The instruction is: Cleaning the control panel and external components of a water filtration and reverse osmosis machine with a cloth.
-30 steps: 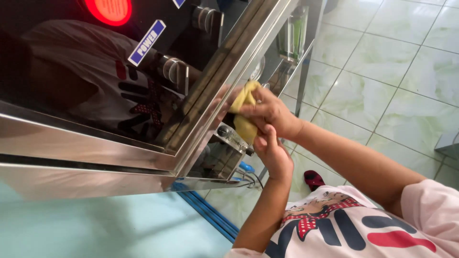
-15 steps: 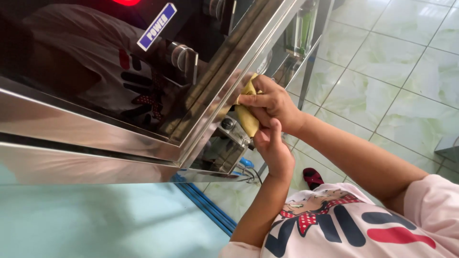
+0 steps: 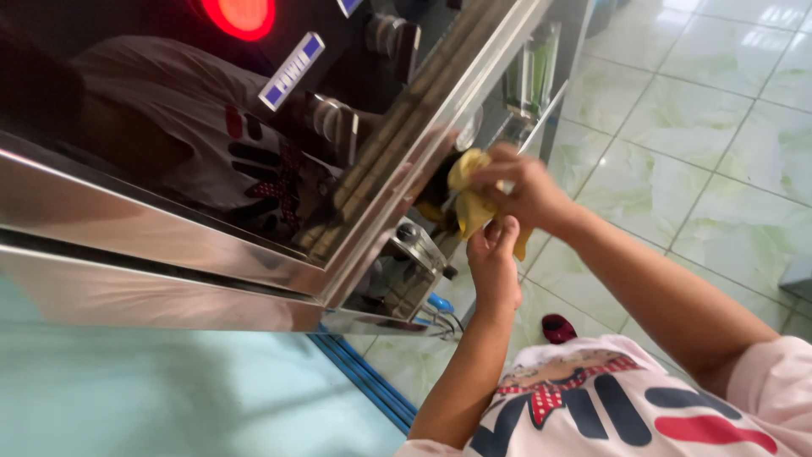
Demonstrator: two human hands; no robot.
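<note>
A: Head view, centre of frame. The right hand [image 3: 523, 188] closes its fingers on a yellow cloth [image 3: 470, 196], pressing it to the lower edge of the steel machine [image 3: 169, 228].

B: And the left hand [image 3: 495, 261]?

A: Just below, fingers curled up against the cloth's hanging end; whether it truly grips, one cannot tell. A metal tap [image 3: 416, 239] sits left of it.

B: Surroundings?

A: A red lamp [image 3: 241, 13] glows upper left. Pale green floor tiles [image 3: 702, 127] fill the right.
</note>
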